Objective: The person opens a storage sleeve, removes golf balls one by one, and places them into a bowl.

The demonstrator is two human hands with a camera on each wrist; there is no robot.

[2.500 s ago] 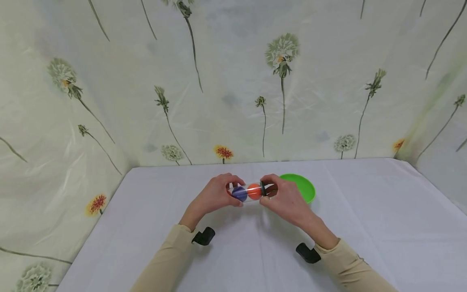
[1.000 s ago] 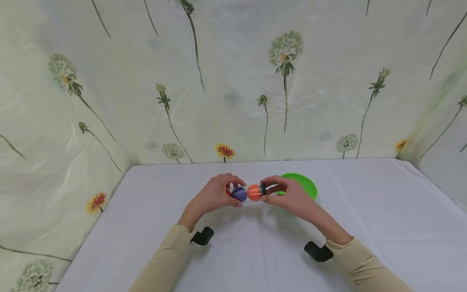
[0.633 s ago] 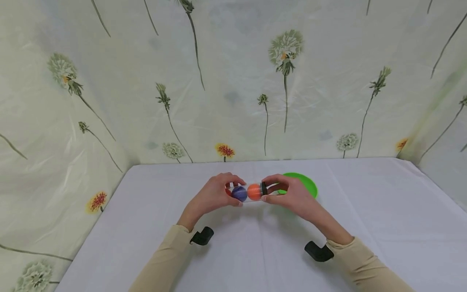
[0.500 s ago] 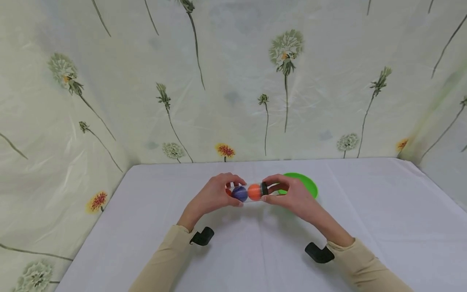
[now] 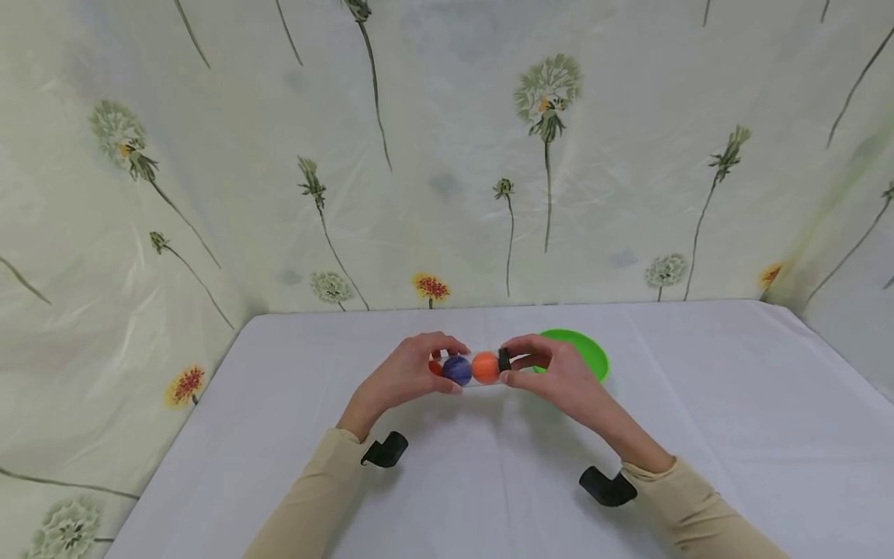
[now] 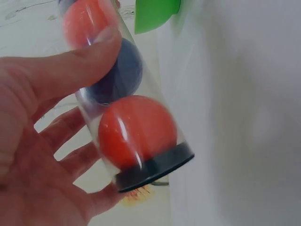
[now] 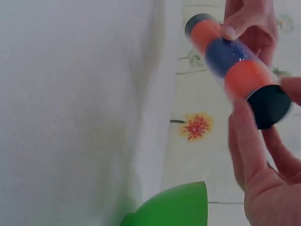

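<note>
A clear tube (image 5: pixel 472 380) with balls lies level between my two hands above the table. Through its wall show a blue ball (image 5: pixel 457 371), an orange ball (image 5: pixel 485 367) near the right end and another orange ball (image 6: pixel 137 129) at the left end. My left hand (image 5: pixel 401 373) grips the tube's left half, thumb across its wall. A black cap (image 6: pixel 157 167) closes that end. At the other end, my right hand (image 5: pixel 562 376) pinches the black cap (image 7: pixel 269 106) between thumb and fingers. This cap sits against the tube's mouth in the right wrist view.
A green bowl (image 5: pixel 592 357) stands on the table behind my right hand, partly covered by it. White cloth (image 5: pixel 698 404) covers the table, and a flower-printed curtain (image 5: pixel 447 155) hangs along its back and sides. Black camera mounts (image 5: pixel 608 487) jut from both wrists.
Since the oldest frame, my right hand has turned and shifted slightly right, its fingers re-placed on the cap. My left hand and the tube have stayed nearly still.
</note>
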